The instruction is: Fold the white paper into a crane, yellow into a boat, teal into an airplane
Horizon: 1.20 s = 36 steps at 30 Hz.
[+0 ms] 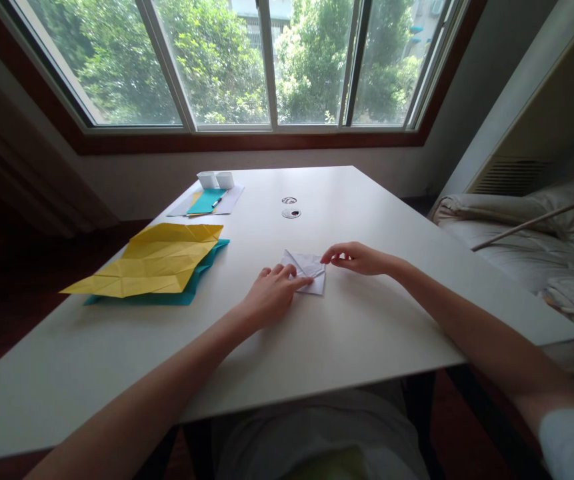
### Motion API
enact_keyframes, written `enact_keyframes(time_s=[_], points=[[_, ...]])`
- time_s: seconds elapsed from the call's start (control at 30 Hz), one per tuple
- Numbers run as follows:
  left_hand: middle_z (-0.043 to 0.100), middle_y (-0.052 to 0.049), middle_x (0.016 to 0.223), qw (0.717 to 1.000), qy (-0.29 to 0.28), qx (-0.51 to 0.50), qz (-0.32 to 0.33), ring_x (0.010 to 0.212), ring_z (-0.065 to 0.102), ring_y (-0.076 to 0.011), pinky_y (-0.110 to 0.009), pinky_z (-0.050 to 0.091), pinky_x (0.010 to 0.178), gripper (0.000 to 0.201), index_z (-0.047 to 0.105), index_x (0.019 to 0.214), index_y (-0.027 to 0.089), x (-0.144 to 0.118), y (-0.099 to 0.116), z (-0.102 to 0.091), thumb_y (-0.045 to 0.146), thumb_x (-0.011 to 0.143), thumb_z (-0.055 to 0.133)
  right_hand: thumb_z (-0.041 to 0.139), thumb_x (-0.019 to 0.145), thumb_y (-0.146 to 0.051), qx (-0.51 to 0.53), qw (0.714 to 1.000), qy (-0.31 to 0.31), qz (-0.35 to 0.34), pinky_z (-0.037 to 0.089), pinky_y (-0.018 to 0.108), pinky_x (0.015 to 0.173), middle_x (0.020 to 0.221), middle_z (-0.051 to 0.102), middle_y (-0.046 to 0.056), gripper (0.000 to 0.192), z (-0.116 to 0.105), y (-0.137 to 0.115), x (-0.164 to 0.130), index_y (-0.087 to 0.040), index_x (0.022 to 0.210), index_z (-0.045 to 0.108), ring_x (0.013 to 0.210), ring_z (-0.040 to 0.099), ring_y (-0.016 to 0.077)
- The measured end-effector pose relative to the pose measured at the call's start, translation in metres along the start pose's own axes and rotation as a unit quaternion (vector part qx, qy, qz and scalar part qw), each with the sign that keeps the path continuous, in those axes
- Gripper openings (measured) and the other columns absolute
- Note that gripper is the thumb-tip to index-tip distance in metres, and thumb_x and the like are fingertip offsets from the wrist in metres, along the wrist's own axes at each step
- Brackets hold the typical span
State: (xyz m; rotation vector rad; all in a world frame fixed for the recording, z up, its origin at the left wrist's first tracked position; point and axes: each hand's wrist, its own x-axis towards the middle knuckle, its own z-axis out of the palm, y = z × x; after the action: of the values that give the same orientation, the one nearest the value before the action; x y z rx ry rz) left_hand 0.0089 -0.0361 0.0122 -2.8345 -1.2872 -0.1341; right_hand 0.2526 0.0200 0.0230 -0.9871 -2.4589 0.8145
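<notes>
A small piece of folded white paper point(317, 285) lies flat on the white table, with a creased flap and a pointed tip at its upper left. My left hand point(273, 293) rests palm down over its left side, fingers apart and the thumb stretched across the folds; it covers part of the sheet. At the upper right corner of the paper is my right hand point(354, 259), its bent fingers and thumb drawn together at the edge. How much paper lies between those fingertips is hard to see.
Creased yellow paper point(157, 260) lies over teal paper point(197, 277) on the left. Farther back are smaller coloured sheets point(207, 201), a pen point(217, 201) and two white containers point(215, 180). Two round inserts point(291, 213) sit in the tabletop point(367, 320). A couch point(507, 220) stands right.
</notes>
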Motion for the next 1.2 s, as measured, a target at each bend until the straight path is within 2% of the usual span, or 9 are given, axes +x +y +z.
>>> enact_keyframes(time_s=[0.2, 0.43, 0.57, 0.67, 0.8, 1.0, 1.2], points=[[0.051, -0.006, 0.114, 1.0, -0.006, 0.01, -0.005, 0.1, 0.049, -0.0228, -0.039, 0.038, 0.083, 0.056, 0.042, 0.129, 0.039, 0.0, -0.002, 0.0, 0.01, 0.081, 0.037, 0.041, 0.084, -0.016, -0.011, 1.0, -0.026, -0.006, 0.044, 0.027, 0.073, 0.105, 0.064, 0.005, 0.031, 0.008, -0.011, -0.002, -0.019, 0.108, 0.06, 0.084, 0.058, 0.0138], [0.055, -0.003, 0.111, 1.0, 0.013, -0.016, 0.0, 0.099, 0.051, -0.0208, -0.036, 0.041, 0.083, 0.058, 0.046, 0.126, 0.037, 0.001, -0.015, 0.001, 0.004, 0.079, 0.034, 0.043, 0.085, -0.015, -0.11, 0.991, -0.047, -0.061, 0.041, 0.033, 0.088, 0.109, 0.062, 0.007, 0.032, 0.024, -0.015, -0.001, -0.022, 0.109, 0.063, 0.1, 0.054, 0.0191], [0.049, -0.007, 0.124, 0.998, 0.052, -0.005, -0.045, 0.106, 0.047, -0.024, -0.039, 0.043, 0.084, 0.059, 0.042, 0.13, 0.03, 0.007, -0.029, 0.002, 0.003, 0.078, 0.033, 0.048, 0.084, -0.019, -0.129, 0.989, -0.039, -0.068, 0.041, 0.035, 0.089, 0.111, 0.06, 0.008, 0.032, 0.027, -0.018, -0.003, -0.023, 0.112, 0.061, 0.101, 0.053, 0.0211], [0.043, -0.008, 0.131, 0.998, 0.045, 0.015, -0.05, 0.113, 0.043, -0.026, -0.042, 0.042, 0.087, 0.06, 0.043, 0.13, 0.029, 0.012, -0.037, 0.003, 0.003, 0.077, 0.034, 0.049, 0.085, -0.022, -0.124, 0.988, -0.046, -0.077, 0.04, 0.035, 0.089, 0.112, 0.06, 0.008, 0.031, 0.025, -0.018, -0.003, -0.023, 0.113, 0.061, 0.101, 0.052, 0.021], [0.043, -0.008, 0.132, 0.998, 0.033, 0.021, -0.054, 0.118, 0.039, -0.0276, -0.046, 0.041, 0.089, 0.053, 0.049, 0.124, 0.027, 0.014, -0.045, 0.006, 0.004, 0.079, 0.033, 0.048, 0.087, -0.027, -0.116, 0.988, -0.062, -0.081, 0.039, 0.033, 0.09, 0.113, 0.061, 0.006, 0.029, 0.021, -0.014, -0.002, -0.025, 0.112, 0.062, 0.103, 0.052, 0.0198], [0.038, -0.007, 0.138, 0.999, 0.039, -0.013, -0.003, 0.125, 0.032, -0.0225, -0.041, 0.036, 0.097, 0.061, 0.035, 0.135, 0.023, 0.013, -0.051, 0.014, 0.002, 0.078, 0.032, 0.049, 0.086, -0.029, -0.109, 0.988, -0.066, -0.092, 0.038, 0.032, 0.09, 0.109, 0.064, 0.005, 0.026, 0.018, -0.013, -0.002, -0.025, 0.106, 0.065, 0.103, 0.052, 0.0187], [0.055, -0.008, 0.115, 0.999, 0.036, -0.02, 0.015, 0.11, 0.044, -0.0229, -0.039, 0.042, 0.09, 0.047, 0.054, 0.12, 0.021, 0.013, -0.046, 0.009, 0.005, 0.081, 0.033, 0.045, 0.088, -0.032, -0.17, 0.983, -0.03, -0.063, 0.04, 0.034, 0.084, 0.095, 0.067, 0.006, 0.026, 0.013, -0.014, -0.003, -0.023, 0.097, 0.068, 0.097, 0.054, 0.021]])
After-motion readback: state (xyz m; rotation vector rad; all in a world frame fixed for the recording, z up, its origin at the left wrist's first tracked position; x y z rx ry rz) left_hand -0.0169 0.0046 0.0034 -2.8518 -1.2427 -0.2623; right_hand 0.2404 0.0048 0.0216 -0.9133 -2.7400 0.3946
